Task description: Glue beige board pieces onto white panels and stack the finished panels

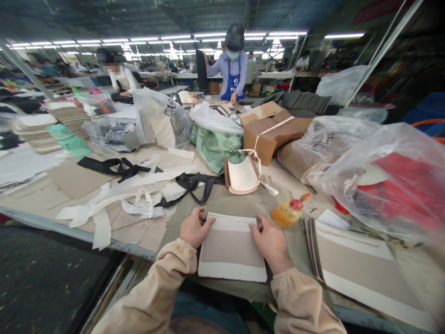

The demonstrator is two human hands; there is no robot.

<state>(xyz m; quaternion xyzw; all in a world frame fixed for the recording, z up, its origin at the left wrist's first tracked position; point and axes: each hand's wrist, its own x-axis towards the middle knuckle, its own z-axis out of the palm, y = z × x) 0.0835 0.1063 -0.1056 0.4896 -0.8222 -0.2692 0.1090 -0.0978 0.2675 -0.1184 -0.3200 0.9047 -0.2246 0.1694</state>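
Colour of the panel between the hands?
The panel is off-white with a taupe band across its middle; best seen in the head view.

**Factory workshop working under rows of strip lights**

Long strip lights (175, 37) are running in rows below the high roof (139, 16) of a broad hall. At the far middle, a person (219, 68) in a blue apron (234, 83) is standing at work; at the far left, another person (123, 76) is bending forward, and more people (303, 61) are showing beyond. On the near surface (137, 234), stacks of flat pieces (71, 118) are sitting on the left, pale strips (100, 227) and black strips (92, 163) are lying loose, and plastic bags (410, 144) are bulging on the right.
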